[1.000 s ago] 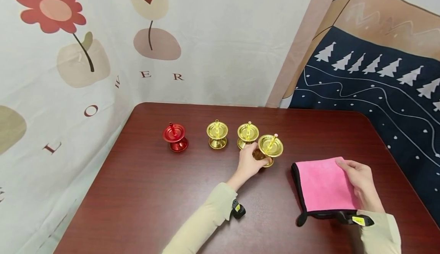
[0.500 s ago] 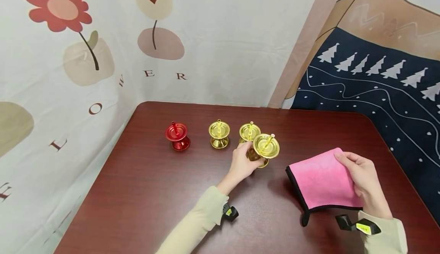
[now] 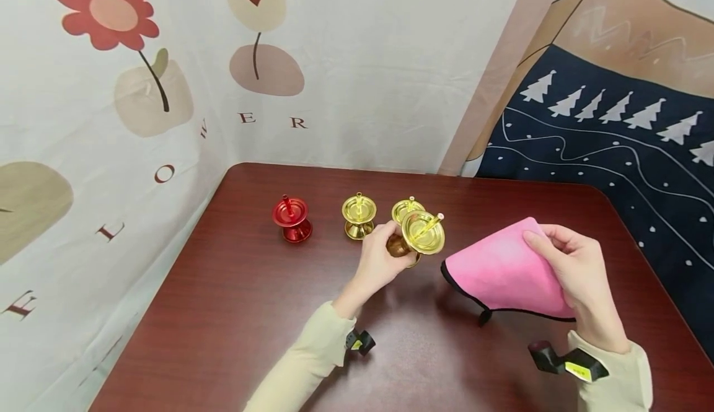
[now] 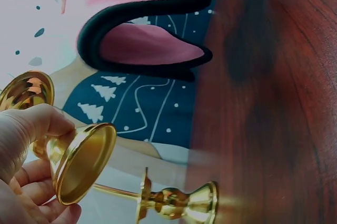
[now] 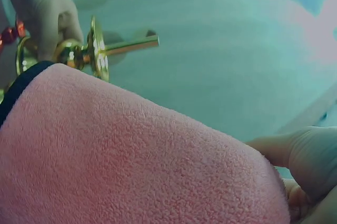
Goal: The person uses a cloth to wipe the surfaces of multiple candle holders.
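Left hand: thumb and fingers curled round the waist of the tilted holder, gold, up off the table.
Right hand: pinched the top edge of the pink cloth, thumb in front; cloth was raised, black-trimmed lower edge above the wood.
Gap: narrow in head view, between the tilted holder's dish and the cloth's near corner.
Standing row: red holder, then middle gold holder, then rear gold holder, partly behind the tilted one; all short of the far table edge.
Room: wide stretch of wood between the row and the near side; the right table edge ran just beyond the right sleeve.
Left wrist only: hollow underside of the tilted holder's base, cloth's fold gaping.
Right wrist only: cloth's fuzzy nap up close, the tilted holder's spike in profile.
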A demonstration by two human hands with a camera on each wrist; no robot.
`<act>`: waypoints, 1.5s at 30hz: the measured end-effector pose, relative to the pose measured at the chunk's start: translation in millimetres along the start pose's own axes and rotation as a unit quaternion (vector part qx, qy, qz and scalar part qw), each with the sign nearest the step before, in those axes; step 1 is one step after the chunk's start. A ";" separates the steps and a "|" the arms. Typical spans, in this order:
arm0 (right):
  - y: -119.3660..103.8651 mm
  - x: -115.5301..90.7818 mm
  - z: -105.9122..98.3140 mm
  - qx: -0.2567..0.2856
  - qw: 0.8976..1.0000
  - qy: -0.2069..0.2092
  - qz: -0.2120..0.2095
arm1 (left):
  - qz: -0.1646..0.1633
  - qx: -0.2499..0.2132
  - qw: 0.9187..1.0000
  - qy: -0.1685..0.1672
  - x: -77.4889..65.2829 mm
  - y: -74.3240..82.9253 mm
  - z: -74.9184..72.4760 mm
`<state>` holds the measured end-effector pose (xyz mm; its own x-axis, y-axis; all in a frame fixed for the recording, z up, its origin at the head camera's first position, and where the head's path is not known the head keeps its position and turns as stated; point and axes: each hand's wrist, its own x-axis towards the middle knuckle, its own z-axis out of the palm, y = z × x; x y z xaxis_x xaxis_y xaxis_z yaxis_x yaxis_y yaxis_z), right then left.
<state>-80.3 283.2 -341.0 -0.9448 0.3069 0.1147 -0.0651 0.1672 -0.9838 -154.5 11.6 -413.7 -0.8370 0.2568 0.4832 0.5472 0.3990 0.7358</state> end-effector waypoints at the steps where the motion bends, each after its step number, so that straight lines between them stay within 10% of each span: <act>1: -3.5 0.7 3.7 -0.002 1.000 -0.001 -0.007 | 0.001 0.001 1.000 0.001 0.0 0.3 -1.4; 11: -30.9 10.3 36.6 -0.056 0.993 -0.103 -0.030 | 0.012 -0.008 1.000 0.027 -0.4 4.9 -11.8; 22: -41.1 15.4 63.2 0.083 0.974 -0.205 0.047 | 0.014 0.014 0.999 0.046 -2.7 7.3 -22.9; 28: -33.4 16.5 72.8 0.255 0.916 -0.293 0.099 | 0.008 0.020 0.999 0.047 -4.6 9.7 -22.0; 36: -15.2 18.8 81.2 0.415 0.789 -0.431 0.137 | 0.011 0.031 0.997 0.072 -5.4 12.8 -21.2; 39: -11.7 17.3 83.6 0.379 0.811 -0.431 0.111 | 0.015 0.040 0.996 0.084 -5.1 16.1 -22.4; 45: -18.8 4.3 93.5 0.157 0.942 -0.296 0.002 | 0.028 0.062 0.992 0.108 -4.2 25.9 -24.1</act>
<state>-113.2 193.7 -334.9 -0.9527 -0.2850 0.1057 -0.0658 -0.1462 -0.9871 -136.7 -0.4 -385.2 -0.7776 0.0930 0.6219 0.5771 0.4984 0.6470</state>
